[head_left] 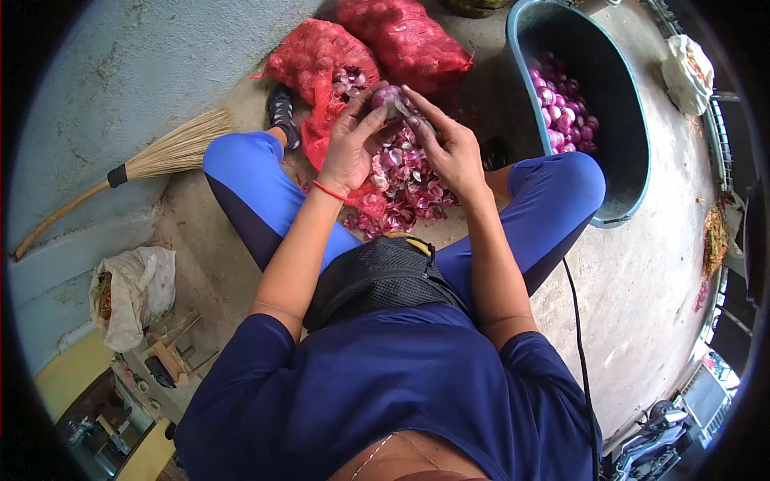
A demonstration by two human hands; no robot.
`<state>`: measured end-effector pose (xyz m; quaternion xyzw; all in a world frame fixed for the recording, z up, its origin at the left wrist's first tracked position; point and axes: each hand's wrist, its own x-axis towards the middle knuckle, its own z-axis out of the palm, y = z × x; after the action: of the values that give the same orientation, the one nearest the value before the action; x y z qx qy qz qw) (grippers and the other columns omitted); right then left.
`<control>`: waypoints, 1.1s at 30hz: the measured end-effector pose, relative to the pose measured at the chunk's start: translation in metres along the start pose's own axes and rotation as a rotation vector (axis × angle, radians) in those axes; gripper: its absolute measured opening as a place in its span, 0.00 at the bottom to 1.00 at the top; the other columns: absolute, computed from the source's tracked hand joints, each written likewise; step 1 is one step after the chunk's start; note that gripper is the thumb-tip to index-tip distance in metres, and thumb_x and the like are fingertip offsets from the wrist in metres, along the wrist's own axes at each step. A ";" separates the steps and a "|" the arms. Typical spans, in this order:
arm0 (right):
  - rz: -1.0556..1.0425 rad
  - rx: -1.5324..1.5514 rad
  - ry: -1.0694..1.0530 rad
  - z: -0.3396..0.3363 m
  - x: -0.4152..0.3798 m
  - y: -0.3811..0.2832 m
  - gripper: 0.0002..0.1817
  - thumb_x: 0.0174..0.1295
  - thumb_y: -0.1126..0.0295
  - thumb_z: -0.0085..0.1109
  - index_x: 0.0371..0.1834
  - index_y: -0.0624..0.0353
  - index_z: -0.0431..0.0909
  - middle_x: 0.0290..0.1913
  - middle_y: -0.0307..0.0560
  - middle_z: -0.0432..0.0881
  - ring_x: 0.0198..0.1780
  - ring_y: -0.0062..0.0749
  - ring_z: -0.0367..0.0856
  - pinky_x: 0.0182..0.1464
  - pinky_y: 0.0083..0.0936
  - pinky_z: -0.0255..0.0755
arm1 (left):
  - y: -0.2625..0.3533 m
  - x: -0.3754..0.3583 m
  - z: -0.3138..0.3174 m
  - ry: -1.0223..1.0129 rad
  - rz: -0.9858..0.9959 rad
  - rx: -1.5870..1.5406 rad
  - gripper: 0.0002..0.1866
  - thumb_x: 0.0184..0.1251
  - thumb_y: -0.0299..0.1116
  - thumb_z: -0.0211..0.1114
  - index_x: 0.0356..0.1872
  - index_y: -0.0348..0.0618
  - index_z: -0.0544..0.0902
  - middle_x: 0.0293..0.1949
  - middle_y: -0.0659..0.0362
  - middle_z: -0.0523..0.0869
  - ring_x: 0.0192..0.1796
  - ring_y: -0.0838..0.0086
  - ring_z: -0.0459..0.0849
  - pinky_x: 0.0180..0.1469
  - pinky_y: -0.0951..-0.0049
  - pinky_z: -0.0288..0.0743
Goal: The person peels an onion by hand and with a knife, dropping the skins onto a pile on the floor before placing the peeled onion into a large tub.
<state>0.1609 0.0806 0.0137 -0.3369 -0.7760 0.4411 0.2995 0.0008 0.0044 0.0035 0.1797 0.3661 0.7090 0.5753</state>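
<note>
A red onion (387, 99) is held up between my two hands, above the floor in front of my lap. My left hand (353, 144), with a red band at the wrist, has its fingers curled round the onion's left side. From the right, my right hand (449, 144) grips the onion and a pale bit of skin with thumb and fingers. Beneath my hands lies a heap of purple onion skins (409, 180). A red mesh sack (317, 60) stands open just beyond, with onions and skins at its mouth.
A second red sack (409, 48) lies behind the first. At the right, a large dark tub (634, 104) holds many onions (565, 112). A broom (180, 144) leans by the left wall. White sacks (140, 289) stand at both sides. A black cable (579, 337) runs past my right side.
</note>
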 end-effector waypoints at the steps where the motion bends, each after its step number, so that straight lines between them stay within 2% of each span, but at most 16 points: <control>1: 0.011 -0.004 -0.005 0.000 0.000 -0.001 0.27 0.66 0.62 0.57 0.70 0.29 0.70 0.54 0.52 0.83 0.53 0.54 0.82 0.52 0.38 0.76 | 0.000 0.000 0.001 -0.009 -0.002 -0.005 0.22 0.74 0.27 0.59 0.67 0.43 0.71 0.56 0.58 0.81 0.57 0.71 0.81 0.61 0.64 0.79; 11: 0.053 0.036 0.002 0.001 0.001 -0.002 0.24 0.66 0.65 0.57 0.67 0.34 0.74 0.52 0.51 0.85 0.52 0.49 0.84 0.52 0.34 0.76 | 0.001 -0.003 0.005 -0.017 0.000 0.015 0.22 0.73 0.26 0.60 0.67 0.41 0.71 0.56 0.58 0.81 0.56 0.70 0.82 0.62 0.63 0.79; 14: 0.046 0.208 0.059 0.005 0.003 0.007 0.24 0.67 0.65 0.57 0.67 0.35 0.74 0.52 0.51 0.85 0.51 0.49 0.84 0.53 0.32 0.75 | 0.001 -0.003 0.006 -0.015 -0.001 -0.034 0.22 0.73 0.26 0.59 0.67 0.40 0.72 0.55 0.57 0.81 0.56 0.70 0.82 0.62 0.63 0.79; 17: 0.067 0.223 0.014 -0.003 0.001 -0.005 0.24 0.67 0.65 0.57 0.68 0.36 0.74 0.52 0.52 0.85 0.51 0.50 0.84 0.53 0.33 0.75 | 0.003 -0.003 0.006 0.001 0.003 -0.002 0.22 0.73 0.25 0.59 0.67 0.41 0.72 0.55 0.57 0.81 0.56 0.70 0.82 0.61 0.63 0.79; 20: -0.001 0.104 0.028 0.003 0.000 0.001 0.25 0.67 0.65 0.57 0.68 0.35 0.73 0.51 0.53 0.85 0.51 0.50 0.84 0.53 0.33 0.76 | 0.003 -0.002 0.004 -0.016 0.009 -0.004 0.22 0.73 0.24 0.60 0.66 0.41 0.72 0.56 0.57 0.81 0.57 0.70 0.82 0.61 0.63 0.79; 23: 0.062 0.094 -0.010 0.002 -0.001 0.001 0.25 0.66 0.65 0.57 0.67 0.34 0.74 0.52 0.52 0.85 0.51 0.50 0.84 0.52 0.35 0.76 | 0.002 -0.003 0.005 -0.020 0.014 -0.002 0.22 0.72 0.24 0.60 0.66 0.41 0.72 0.57 0.57 0.80 0.57 0.70 0.82 0.61 0.63 0.80; 29: -0.012 -0.022 0.030 0.002 -0.002 -0.001 0.23 0.66 0.68 0.56 0.64 0.34 0.77 0.50 0.52 0.85 0.50 0.49 0.84 0.50 0.35 0.77 | 0.000 -0.003 0.003 -0.013 0.007 0.006 0.22 0.72 0.24 0.60 0.66 0.41 0.72 0.56 0.58 0.80 0.57 0.71 0.82 0.61 0.64 0.79; 32: -0.086 -0.072 0.111 0.007 -0.002 0.002 0.20 0.69 0.68 0.55 0.63 0.39 0.78 0.43 0.47 0.87 0.42 0.38 0.86 0.45 0.29 0.77 | -0.002 -0.002 0.001 0.001 0.007 0.022 0.22 0.72 0.25 0.61 0.66 0.41 0.72 0.57 0.57 0.80 0.57 0.71 0.81 0.62 0.65 0.79; 33: -0.007 0.084 0.094 0.009 -0.002 0.003 0.18 0.70 0.67 0.55 0.63 0.42 0.79 0.41 0.44 0.86 0.40 0.32 0.84 0.43 0.26 0.76 | -0.002 -0.003 0.002 -0.003 0.008 0.027 0.22 0.72 0.25 0.61 0.66 0.41 0.72 0.57 0.57 0.80 0.57 0.71 0.81 0.62 0.65 0.79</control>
<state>0.1558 0.0761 0.0066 -0.3416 -0.7431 0.4559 0.3511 0.0040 0.0028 0.0042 0.1899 0.3742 0.7061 0.5704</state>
